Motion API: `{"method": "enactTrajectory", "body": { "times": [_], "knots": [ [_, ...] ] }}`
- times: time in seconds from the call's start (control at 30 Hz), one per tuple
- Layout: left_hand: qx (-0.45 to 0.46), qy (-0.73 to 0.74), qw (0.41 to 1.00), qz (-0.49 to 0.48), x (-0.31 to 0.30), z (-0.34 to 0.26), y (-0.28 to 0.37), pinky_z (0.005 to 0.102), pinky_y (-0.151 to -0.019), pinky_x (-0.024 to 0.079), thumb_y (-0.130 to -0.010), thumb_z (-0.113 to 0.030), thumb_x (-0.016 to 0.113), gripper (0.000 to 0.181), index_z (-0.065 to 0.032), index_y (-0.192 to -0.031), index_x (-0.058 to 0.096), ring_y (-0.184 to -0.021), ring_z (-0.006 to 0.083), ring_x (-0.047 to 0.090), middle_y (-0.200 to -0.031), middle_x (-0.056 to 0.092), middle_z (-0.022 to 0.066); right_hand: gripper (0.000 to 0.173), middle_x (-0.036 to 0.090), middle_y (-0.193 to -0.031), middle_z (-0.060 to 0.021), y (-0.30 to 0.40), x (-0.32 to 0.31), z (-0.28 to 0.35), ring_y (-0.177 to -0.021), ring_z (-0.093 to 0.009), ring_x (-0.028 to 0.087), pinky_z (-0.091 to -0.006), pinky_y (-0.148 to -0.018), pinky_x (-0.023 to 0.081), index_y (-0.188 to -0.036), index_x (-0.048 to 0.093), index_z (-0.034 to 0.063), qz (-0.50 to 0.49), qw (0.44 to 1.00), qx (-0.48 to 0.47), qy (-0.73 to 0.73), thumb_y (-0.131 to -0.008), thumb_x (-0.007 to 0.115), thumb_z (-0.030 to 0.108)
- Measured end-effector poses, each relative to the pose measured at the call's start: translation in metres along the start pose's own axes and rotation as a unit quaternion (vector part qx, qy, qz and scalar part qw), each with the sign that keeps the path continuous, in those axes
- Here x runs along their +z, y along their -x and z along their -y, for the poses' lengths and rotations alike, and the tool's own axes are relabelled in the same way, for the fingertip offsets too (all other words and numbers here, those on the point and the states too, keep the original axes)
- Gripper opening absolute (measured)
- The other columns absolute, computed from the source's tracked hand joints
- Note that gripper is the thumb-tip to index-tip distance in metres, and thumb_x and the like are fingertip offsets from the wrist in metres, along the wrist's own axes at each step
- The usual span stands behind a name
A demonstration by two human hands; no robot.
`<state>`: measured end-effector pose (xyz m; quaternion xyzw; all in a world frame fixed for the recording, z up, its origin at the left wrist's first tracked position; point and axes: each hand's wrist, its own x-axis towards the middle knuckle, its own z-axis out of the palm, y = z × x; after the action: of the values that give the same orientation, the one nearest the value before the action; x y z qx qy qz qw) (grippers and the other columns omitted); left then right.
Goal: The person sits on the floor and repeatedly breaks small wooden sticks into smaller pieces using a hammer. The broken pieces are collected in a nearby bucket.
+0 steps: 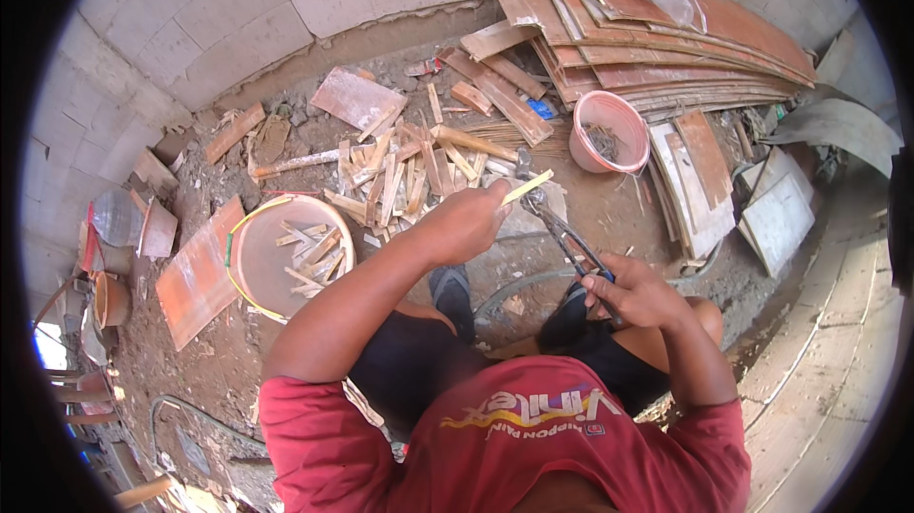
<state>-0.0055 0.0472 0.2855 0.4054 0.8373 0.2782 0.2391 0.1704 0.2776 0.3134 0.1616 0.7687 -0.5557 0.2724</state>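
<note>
My left hand [477, 219] is closed on one end of a thin wooden strip [530, 186], whose pale other end points up and to the right. The metal jaws of a pair of pincers [551, 217] are at the strip, but whether they grip a nail cannot be told. My right hand [625, 288] is wrapped around the handles of the pincers. Just beyond my left hand lies a heap of short wood offcuts [410, 174]. A hammer head [524, 162] shows beside the strip, over a flat grey slab [539, 209].
At left a large bucket [250, 256] holds several wood pieces. A pink bucket [610, 106] with what look like nails stands at upper right, before stacked plywood sheets [685, 49]. More boards [696, 192] lie at right. A hose [514, 283] crosses the ground near my feet.
</note>
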Motion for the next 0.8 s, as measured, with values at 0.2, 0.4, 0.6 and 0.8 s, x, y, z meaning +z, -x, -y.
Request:
{"method": "enactTrajectory", "body": {
  "times": [0.2,0.4,0.6,0.8],
  "knots": [
    [-0.012,-0.011,0.999,0.028,0.004,-0.003,0.000,0.0526,-0.076,0.044,-0.099,-0.022,0.045,0.026,0.0029,-0.107,0.044,-0.087,0.0481,0.058,-0.088,0.060,0.0294,0.027,0.055,-0.066,0.0000,0.004,0.006,0.007,-0.060,-0.009,0.052,-0.0270,-0.050,0.042,-0.107,0.060,0.0032,-0.034,0.994,-0.043,0.093,-0.098,0.057,0.028],
    [-0.030,-0.065,0.990,0.118,0.003,-0.004,-0.001,0.0526,-0.076,0.044,-0.099,-0.025,0.046,0.025,-0.0018,-0.107,0.046,-0.088,0.0472,0.059,-0.086,0.061,0.0277,0.033,0.063,-0.081,-0.0192,-0.006,-0.008,-0.019,-0.070,-0.029,0.058,-0.0387,-0.068,0.046,-0.118,0.060,0.0036,0.012,0.985,0.042,0.169,-0.097,0.055,0.029],
    [-0.054,-0.087,0.994,0.023,-0.010,0.041,0.003,0.0507,-0.076,0.046,-0.098,-0.030,0.047,0.030,-0.0041,-0.112,0.049,-0.090,0.0444,0.061,-0.091,0.063,0.0244,0.030,0.061,-0.073,-0.0062,0.007,-0.040,-0.039,-0.059,-0.015,0.055,-0.0287,-0.057,0.045,-0.115,0.064,0.0040,0.129,0.974,0.067,0.175,-0.096,0.060,0.027],
    [-0.024,0.172,0.972,-0.157,-0.024,0.050,-0.004,0.0355,-0.069,0.046,-0.095,-0.029,0.052,0.034,-0.0007,-0.115,0.054,-0.073,0.0231,0.058,-0.080,0.060,0.0120,0.024,0.061,-0.070,-0.0048,-0.060,-0.139,-0.077,-0.055,-0.014,0.058,-0.0309,-0.055,0.046,-0.087,0.060,0.0017,-0.135,0.976,0.081,0.149,-0.092,0.056,0.025]
  ]
}}
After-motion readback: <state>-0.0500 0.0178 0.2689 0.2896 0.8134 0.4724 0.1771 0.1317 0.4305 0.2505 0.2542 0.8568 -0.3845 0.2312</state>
